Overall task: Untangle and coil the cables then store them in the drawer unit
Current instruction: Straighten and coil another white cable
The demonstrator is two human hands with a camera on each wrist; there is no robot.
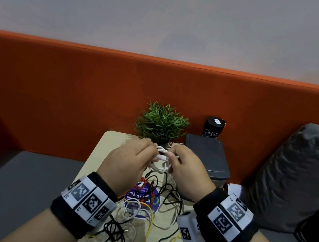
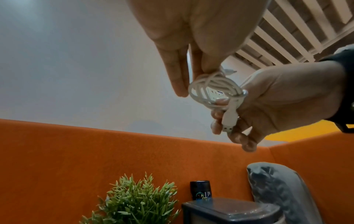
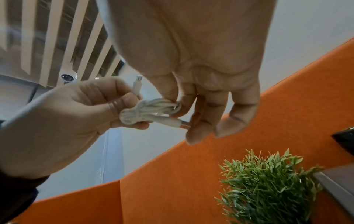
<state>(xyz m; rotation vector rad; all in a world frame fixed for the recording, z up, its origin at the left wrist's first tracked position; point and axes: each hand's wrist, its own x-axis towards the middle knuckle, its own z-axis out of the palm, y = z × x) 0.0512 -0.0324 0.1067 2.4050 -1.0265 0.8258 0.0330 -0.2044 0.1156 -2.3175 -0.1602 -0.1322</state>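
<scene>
Both hands — white cable coil pinched between.

We see soft, even indoor light with only faint shadows. The head view is dim and bows strongly toward its edges; the wall looks flat and greyish. Both wrist views are smeared and soft, the near hand looming large and unfocused, and the plant is noisy.
</scene>
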